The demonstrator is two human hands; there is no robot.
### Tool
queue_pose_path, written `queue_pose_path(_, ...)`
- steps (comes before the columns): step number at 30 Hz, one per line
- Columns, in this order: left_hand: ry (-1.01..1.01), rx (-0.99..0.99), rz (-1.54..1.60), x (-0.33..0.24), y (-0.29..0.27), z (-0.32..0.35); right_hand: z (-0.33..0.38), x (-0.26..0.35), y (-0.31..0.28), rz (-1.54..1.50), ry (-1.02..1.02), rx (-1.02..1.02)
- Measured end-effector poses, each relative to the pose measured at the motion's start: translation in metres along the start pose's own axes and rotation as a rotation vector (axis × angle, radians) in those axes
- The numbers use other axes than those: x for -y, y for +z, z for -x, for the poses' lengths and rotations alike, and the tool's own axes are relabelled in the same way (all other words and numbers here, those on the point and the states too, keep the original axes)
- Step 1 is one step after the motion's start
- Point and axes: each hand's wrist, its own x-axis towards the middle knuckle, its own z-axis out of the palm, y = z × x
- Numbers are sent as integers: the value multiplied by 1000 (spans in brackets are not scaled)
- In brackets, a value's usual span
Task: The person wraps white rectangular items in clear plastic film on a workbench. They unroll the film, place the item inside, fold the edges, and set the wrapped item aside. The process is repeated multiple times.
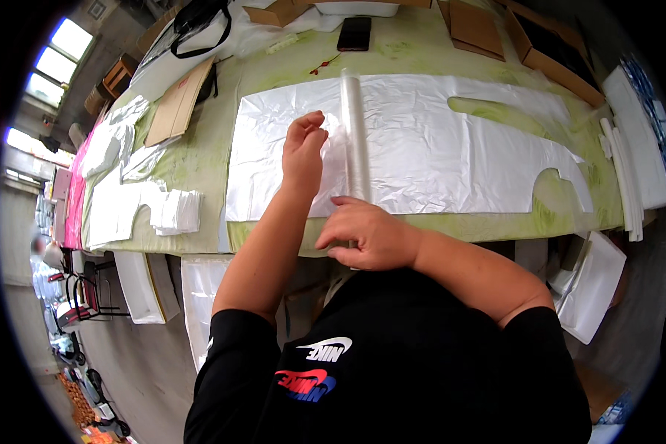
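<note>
We take the long clear plastic roll (356, 137), lying front to back across the middle of the table (200, 159), as our landmark. Far to the left of the roll we see a pink sheet (76, 189) along the table's left edge, and beside it white cut plastic pieces with a small folded stack (177, 211). Closer to the roll, still on its left and toward the far side, a flat brown cardboard piece (176, 103) lies at an angle, with a black bag (200, 22) beyond it. Under the roll spreads a large white plastic sheet (436, 148), cut with curved notches, reaching well out on both sides. Just left of the roll our left hand (303, 148) is raised over the sheet, fingers curled and pinched together on what looks like a thin edge of clear film; we cannot tell for sure what it grips. At the roll's near end our right hand (366, 237) lies over it, fingers loosely bent and touching the roll at the table edge. Beyond the roll's far end rests a dark phone (354, 33). Right of the roll, brown cardboard boxes (547, 52) sit at the far corner, and white foam strips (621, 177) lie along the right edge.
</note>
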Motion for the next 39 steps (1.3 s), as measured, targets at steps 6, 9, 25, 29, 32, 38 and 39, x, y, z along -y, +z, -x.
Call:
queue_pose_path(6, 453, 552, -1053, -25, -22, 22, -26, 3, 16, -244, -1, -84)
queue_pose_path(9, 469, 448, -1160, -41, -29, 27, -10, 14, 8, -214, -37, -191)
queue_pose_path(25, 338, -10, -1373, -88, -103, 98, 74, 23, 5, -208, 149, -288)
queue_pose_path(29, 87, 26, -1550, -85, -102, 95, 72, 22, 3, -157, 83, -254)
queue_pose_path(32, -184, 58, -1501, -87, -102, 91, 78, 23, 2, -189, 123, -267)
queue_pose_path(38, -40, -65, -1579, -70, -105, 77, 85, 19, 2, -191, 142, -284)
queue_pose_path(39, -117, -54, -1556, -70, -106, 75, 85, 18, 1, -176, 128, -262)
